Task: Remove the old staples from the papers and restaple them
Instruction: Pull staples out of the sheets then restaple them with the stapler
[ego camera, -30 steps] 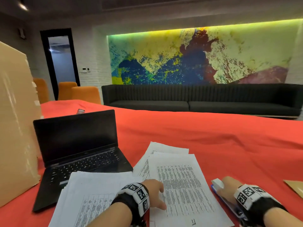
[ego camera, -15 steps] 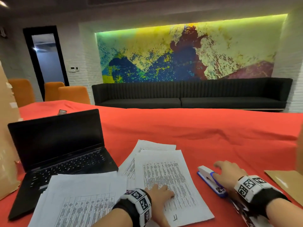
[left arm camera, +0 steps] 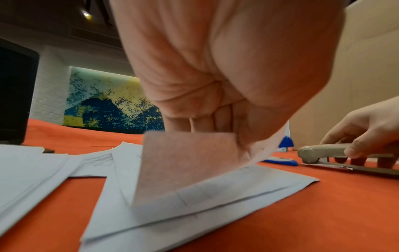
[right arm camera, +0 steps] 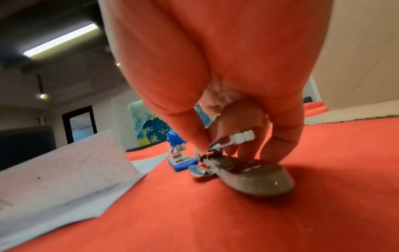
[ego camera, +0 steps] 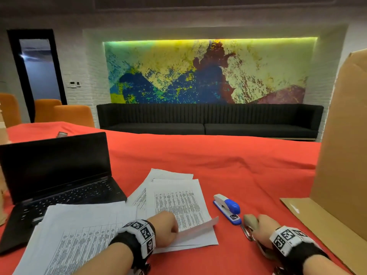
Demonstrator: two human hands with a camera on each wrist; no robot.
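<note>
A stapled set of printed papers lies on the red tablecloth. My left hand pinches the near corner of its top sheet and holds it curled up off the pages below. The left wrist view shows that lifted sheet under my fingers. My right hand grips a grey staple tool with a metal tip, lying on the cloth. In the right wrist view, fingers curl over the tool. A blue and white stapler lies untouched just beyond it.
An open black laptop stands at the left, with a loose stack of printed sheets in front of it. A tall cardboard box with a flap lying flat stands close on the right. More cardboard is at the far left.
My right hand left the blue stapler and came nearer, onto the grey staple tool. My left hand went from lying flat on the papers to pinching up the top sheet's corner.
</note>
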